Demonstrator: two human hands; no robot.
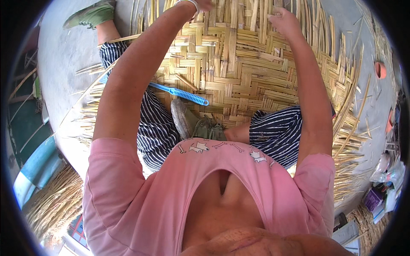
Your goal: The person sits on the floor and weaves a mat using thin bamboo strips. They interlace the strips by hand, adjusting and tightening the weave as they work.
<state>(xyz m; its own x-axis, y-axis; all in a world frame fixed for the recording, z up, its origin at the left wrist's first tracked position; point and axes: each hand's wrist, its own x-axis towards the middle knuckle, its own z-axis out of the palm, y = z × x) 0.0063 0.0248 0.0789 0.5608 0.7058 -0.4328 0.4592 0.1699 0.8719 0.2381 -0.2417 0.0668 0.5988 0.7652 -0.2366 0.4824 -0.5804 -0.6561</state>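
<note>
Mat [243,83], woven, yellowish; left hand [206,5] and right hand [285,23] over its far part, fingers clenched or loose, I cannot tell; blue slotted tool [188,95] atop.

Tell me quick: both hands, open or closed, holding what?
Left hand: partly cut off at the top edge; cannot tell.
Right hand: partly curled, over the woven mat; cannot tell whether it holds anything.

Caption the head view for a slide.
Left hand and right hand over a woven mat; blue tool on it.
</note>
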